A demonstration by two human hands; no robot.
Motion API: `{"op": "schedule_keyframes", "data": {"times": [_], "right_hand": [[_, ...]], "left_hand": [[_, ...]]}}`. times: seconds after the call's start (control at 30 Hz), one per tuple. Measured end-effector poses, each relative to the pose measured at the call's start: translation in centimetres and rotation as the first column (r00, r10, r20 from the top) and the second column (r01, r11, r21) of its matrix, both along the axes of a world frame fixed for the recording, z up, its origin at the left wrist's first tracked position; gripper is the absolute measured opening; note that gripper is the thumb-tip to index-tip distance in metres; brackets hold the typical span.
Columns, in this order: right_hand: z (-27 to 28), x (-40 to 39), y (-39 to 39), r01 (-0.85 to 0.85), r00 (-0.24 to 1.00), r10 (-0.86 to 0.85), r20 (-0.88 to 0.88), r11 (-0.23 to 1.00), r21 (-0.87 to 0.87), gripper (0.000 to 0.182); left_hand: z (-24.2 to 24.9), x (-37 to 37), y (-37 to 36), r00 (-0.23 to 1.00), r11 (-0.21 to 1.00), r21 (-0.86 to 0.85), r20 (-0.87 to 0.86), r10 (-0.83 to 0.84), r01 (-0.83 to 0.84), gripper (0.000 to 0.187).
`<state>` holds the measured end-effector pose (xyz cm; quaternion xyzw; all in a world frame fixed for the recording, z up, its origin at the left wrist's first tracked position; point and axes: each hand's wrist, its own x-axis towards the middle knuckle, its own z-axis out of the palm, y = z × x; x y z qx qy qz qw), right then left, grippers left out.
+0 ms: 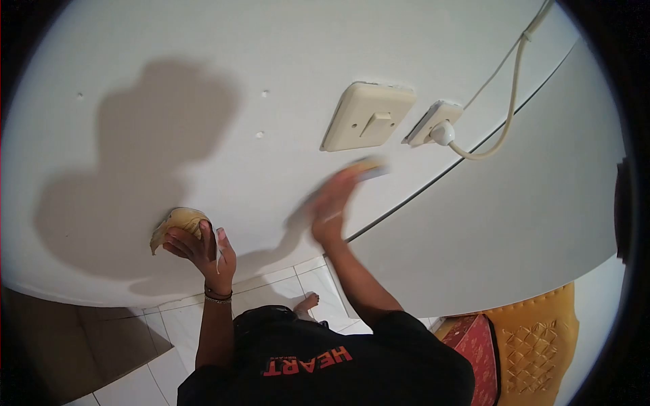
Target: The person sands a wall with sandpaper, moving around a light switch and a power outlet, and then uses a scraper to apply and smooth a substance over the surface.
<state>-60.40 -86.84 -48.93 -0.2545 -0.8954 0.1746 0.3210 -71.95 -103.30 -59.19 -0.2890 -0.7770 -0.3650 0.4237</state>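
My left hand presses a crumpled tan cloth against the white wall, fingers bent over it and thumb apart. A dark bracelet and a lighter one circle that wrist. Farther right, my right hand is smeared by motion close to the wall. A flat yellowish and grey pad sticks out at its fingertips; its exact kind is blurred. Just above the pad is a cream light switch. To the right of the switch, a white plug sits in a wall socket.
A cream cable loops up from the plug. A large grey-white panel stands at the right. Below are a mustard padded headboard-like piece, a red patterned item, white floor tiles and a brown surface. Small marks dot the wall.
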Motion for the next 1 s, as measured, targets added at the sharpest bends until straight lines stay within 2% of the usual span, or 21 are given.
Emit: {"op": "schedule_keyframes", "data": {"times": [0.03,0.07,0.1,0.13,0.2,0.23,0.27,0.33,0.43,0.47,0.5,0.53,0.6,0.67,0.7,0.77,0.8,0.9,0.93,0.97,1.0], "right_hand": [[1.6,0.6,-2.9,-0.144,0.705,0.163,0.69,0.986,-0.086,0.053],[-2.3,1.9,-2.8,-0.134,0.705,0.162,0.69,0.986,-0.095,0.053],[-8.8,2.8,-1.1,-0.194,0.947,0.173,0.27,0.979,0.056,0.054],[-12.6,3.0,0.4,-0.181,0.951,0.229,-0.209,0.957,0.225,0.054],[-12.3,3.2,2.8,0.034,0.877,-0.016,-0.479,0.999,0.03,0.053],[-9.9,3.2,3.9,0.147,0.835,-0.18,-0.52,0.984,-0.104,0.053],[-7.9,2.8,5.2,0.117,0.716,-0.263,-0.646,0.958,-0.261,0.055],[-3.7,2.3,6.5,0.156,0.612,-0.343,-0.712,0.936,-0.316,0.052],[0.4,-1.5,0.3,0.071,0.623,-0.277,-0.732,0.951,-0.3,0.051],[-1.9,-1.5,-0.1,0.047,0.805,0.029,-0.592,0.993,0.112,0.05],[-5.2,-0.5,-0.7,-0.073,0.92,0.244,-0.306,0.875,0.479,0.049],[-7.4,0.8,-1.1,-0.064,0.922,0.235,-0.309,0.877,0.476,0.049],[-10.3,3.1,-0.7,-0.137,0.971,0.177,-0.162,0.964,0.229,0.05],[-11.2,4.4,1.5,0.072,0.954,-0.06,-0.295,0.997,0.03,0.049],[-10.3,4.5,2.8,0.143,0.89,-0.166,-0.425,0.986,-0.087,0.048],[-6.4,4.5,5.7,0.276,0.758,-0.358,-0.544,0.933,-0.23,0.05],[-6.1,4.0,6.0,0.284,0.755,-0.365,-0.545,0.931,-0.23,0.05],[-6.2,1.1,5.2,0.051,0.778,-0.268,-0.568,0.929,-0.367,0.051],[-5.3,0.9,2.5,-0.052,0.905,0.072,-0.419,0.997,0.059,0.051],[-4.6,1.4,-0.5,-0.245,0.937,0.326,-0.121,0.865,0.437,0.05],[-6.1,2.3,-0.9,-0.247,0.937,0.328,-0.122,0.866,0.434,0.05]], "left_hand": [[-0.1,0.0,-0.2,1.0,1.0,-0.011,-0.002,-0.009,0.009,0.055],[-0.2,0.3,-0.3,1.0,1.0,-0.02,0.0,-0.02,0.02,0.055],[-0.1,0.3,-0.2,1.0,1.0,-0.009,-0.001,-0.024,0.024,0.055],[0.2,0.3,0.0,1.0,1.0,0.01,-0.002,-0.019,0.019,0.056],[0.3,0.5,0.1,1.0,0.999,0.031,0.008,-0.023,0.023,0.056],[0.3,0.4,0.0,0.999,0.998,0.051,0.012,-0.034,0.033,0.057],[0.3,0.4,0.0,0.999,0.998,0.05,0.011,-0.038,0.037,0.057],[0.2,0.3,-0.3,1.0,0.999,0.032,0.008,-0.025,0.024,0.058],[-0.4,0.0,-0.4,1.0,1.0,-0.014,-0.008,-0.005,0.005,0.058],[-0.3,0.0,-0.3,1.0,1.0,-0.018,-0.008,-0.008,0.007,0.058],[-0.3,0.2,-0.4,1.0,1.0,-0.015,-0.007,-0.01,0.01,0.058],[-0.4,0.1,-0.5,1.0,1.0,-0.004,-0.007,-0.008,0.008,0.058],[-0.8,-0.1,-0.5,0.998,0.999,0.037,0.04,-0.04,0.038,0.058],[-0.9,0.0,-1.2,0.993,0.996,0.075,0.096,-0.063,0.056,0.058],[-0.4,0.0,-1.1,0.999,0.998,0.054,0.028,-0.037,0.036,0.057],[0.4,-0.1,-0.7,0.999,0.999,0.031,-0.047,-0.024,0.025,0.057],[0.3,-0.1,-0.8,0.999,1.0,0.017,-0.037,-0.014,0.015,0.056],[0.2,0.1,-0.3,1.0,1.0,0.021,-0.023,-0.002,0.003,0.056],[0.3,0.1,-0.2,1.0,1.0,0.029,-0.027,0.003,-0.002,0.055],[0.4,0.2,-0.2,1.0,1.0,0.026,-0.027,0.005,-0.004,0.055],[0.4,0.1,-0.2,1.0,1.0,0.023,-0.027,0.004,-0.004,0.057]]}}
